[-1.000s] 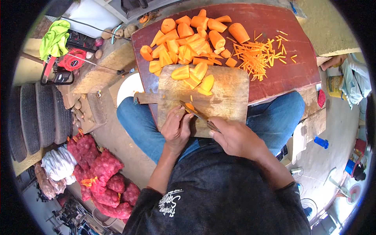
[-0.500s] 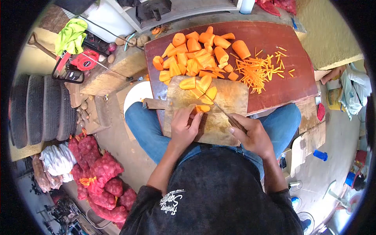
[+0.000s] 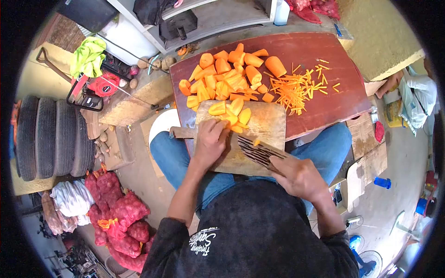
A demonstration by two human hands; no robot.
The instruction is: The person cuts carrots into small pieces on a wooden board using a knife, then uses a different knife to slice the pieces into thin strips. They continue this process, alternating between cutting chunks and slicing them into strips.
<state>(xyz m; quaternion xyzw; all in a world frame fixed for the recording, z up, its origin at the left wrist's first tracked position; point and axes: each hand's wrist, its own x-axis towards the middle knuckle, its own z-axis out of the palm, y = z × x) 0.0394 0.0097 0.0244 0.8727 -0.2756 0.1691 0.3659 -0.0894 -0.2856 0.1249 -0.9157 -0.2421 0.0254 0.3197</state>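
My right hand (image 3: 301, 178) is wrapped round a knife (image 3: 259, 153), its broad, dark-streaked blade turned flat over the right part of the wooden cutting board (image 3: 269, 120). A small bit of carrot clings to the blade. With its fingers curled together, my left hand (image 3: 211, 143) rests on the board's left part, fingertips against carrot slices (image 3: 237, 128); the fingers partly hide what they grip. Thick carrot pieces (image 3: 236, 106) lie just beyond those fingertips. The board sits across my lap, its handle (image 3: 182, 133) pointing left.
Beyond the board, a red-brown tabletop (image 3: 320, 111) bears a heap of peeled carrot chunks (image 3: 222, 76) and a pile of thin carrot sticks (image 3: 292, 90). Red net sacks (image 3: 125, 208) lie on the floor at left, below stacked tyres (image 3: 46, 139). A fan (image 3: 371, 262) stands at lower right.
The knife has left the carrot pieces, drawn back toward me and turned so its flat side shows. My left hand has moved slightly forward and left, onto the carrot slices.
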